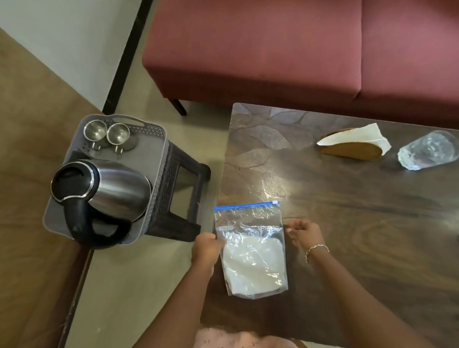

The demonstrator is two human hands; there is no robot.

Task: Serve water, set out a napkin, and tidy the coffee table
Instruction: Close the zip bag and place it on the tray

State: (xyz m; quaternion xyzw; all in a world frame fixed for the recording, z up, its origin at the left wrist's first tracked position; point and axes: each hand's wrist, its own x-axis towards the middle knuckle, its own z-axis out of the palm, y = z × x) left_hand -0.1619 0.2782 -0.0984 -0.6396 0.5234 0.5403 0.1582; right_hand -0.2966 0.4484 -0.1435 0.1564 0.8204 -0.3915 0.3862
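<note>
Coffee table has a zip bag (white stuff inside); left hand grips its left edge, right hand curls just beside its right edge, can't tell if it's pinching.

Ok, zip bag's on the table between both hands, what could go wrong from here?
1. The zip bag lies right at the left edge of the coffee table, where the left hand grips it; a tug could slide it off.
2. The water glass stands close beside the napkin holder; a careless sweep of the right hand could tip it and soak the napkin.
</note>
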